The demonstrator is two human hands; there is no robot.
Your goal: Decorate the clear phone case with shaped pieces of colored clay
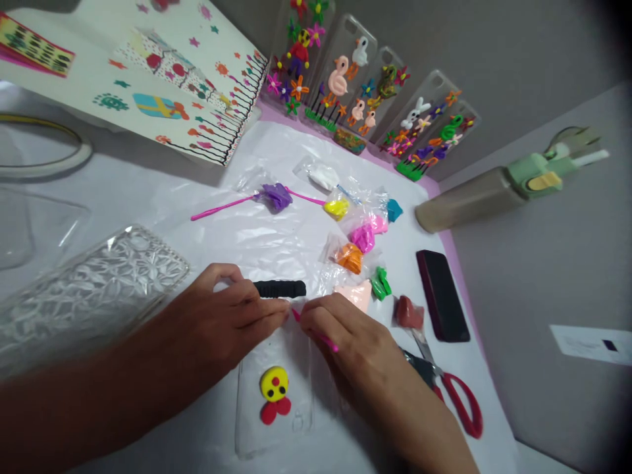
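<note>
Pinched by the right hand [353, 339] is a pink modelling tool [329, 342]; the grip of the left hand [237, 316] cannot be told; near the far end of the clear phone case [248, 424], the black clay roll [282, 289], presumably soft, is best held lightly endwise.

Free passage over the white sheet [220, 245] lies beyond the left hand [241, 313], between patterned case [106, 289] and orange packet [349, 258], purple packet [277, 197] behind.

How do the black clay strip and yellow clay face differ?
The black clay strip is long and ridged; the yellow clay face is round and smoother. The strip is plain black, while the face carries red and dark spots. Both look like modelling clay.
</note>
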